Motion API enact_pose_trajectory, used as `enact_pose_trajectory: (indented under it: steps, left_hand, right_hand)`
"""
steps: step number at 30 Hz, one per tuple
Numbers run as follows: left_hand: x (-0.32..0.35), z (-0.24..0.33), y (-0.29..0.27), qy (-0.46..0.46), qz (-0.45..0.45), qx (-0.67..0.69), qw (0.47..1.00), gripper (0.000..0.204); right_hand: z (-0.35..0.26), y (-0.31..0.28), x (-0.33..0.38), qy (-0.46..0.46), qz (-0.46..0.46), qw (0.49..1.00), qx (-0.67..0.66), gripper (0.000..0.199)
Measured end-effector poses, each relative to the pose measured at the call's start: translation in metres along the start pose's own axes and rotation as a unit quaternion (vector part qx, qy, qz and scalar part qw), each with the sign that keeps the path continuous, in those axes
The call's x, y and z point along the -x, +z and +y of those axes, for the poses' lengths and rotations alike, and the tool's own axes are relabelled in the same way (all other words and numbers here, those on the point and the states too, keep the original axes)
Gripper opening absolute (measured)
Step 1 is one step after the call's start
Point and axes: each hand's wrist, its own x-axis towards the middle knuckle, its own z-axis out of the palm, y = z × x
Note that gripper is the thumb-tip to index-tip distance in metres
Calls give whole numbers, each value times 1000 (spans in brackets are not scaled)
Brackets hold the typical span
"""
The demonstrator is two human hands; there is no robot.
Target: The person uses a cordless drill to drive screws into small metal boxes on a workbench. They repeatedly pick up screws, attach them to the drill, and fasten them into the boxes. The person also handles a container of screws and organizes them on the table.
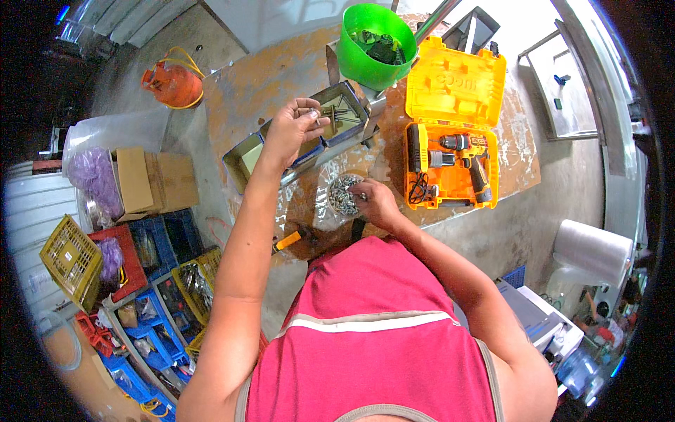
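Note:
My left hand (297, 130) is raised over a row of dark-blue bins (365, 112). Its fingers are bent together around something small and shiny, too small to name. Long thin metal rods or bolts (341, 112) lie in the far-right bin, just beyond my fingers. Closer to my body, my right hand (378, 202) dips its fingertips into a round tub of small metal fasteners (342, 195). Those fingers are drawn together, and whatever is between them is hidden. The tub sits on the worn brown table (387, 155) near its front edge.
A green bucket (376, 70) with black parts stands at the back. To the right lies an open yellow case (450, 105) with a cordless drill (478, 165). A yellow-handled tool (287, 241) rests by the front edge. An orange gas cylinder (172, 84) and a cardboard box (172, 179) are at left.

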Motion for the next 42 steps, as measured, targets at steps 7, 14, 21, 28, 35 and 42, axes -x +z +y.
enact_pose_trajectory:
  steps: [7,14,21,28,35,42]
  left_hand:
    - [14,1,14,77,20,-144,986,21]
    - [52,-10,26,85,-5,-202,976,19]
    - [106,-84,8,15,-20,-204,979,20]
    - [121,-144,2,-129,56,24,990,20]
    - [105,-147,21,29,71,-489,869,28]
    - [91,-163,34,91,7,-580,809,22]
  right_hand:
    - [0,-25,3,226,-47,856,-462,23]
    - [0,-26,11,272,-36,814,-512,23]
    - [8,-21,17,274,-25,840,-468,24]
    - [15,-25,20,289,-5,795,-533,15]
    - [22,-39,24,303,14,739,-601,14]
    - [24,-37,23,291,52,883,-365,25]
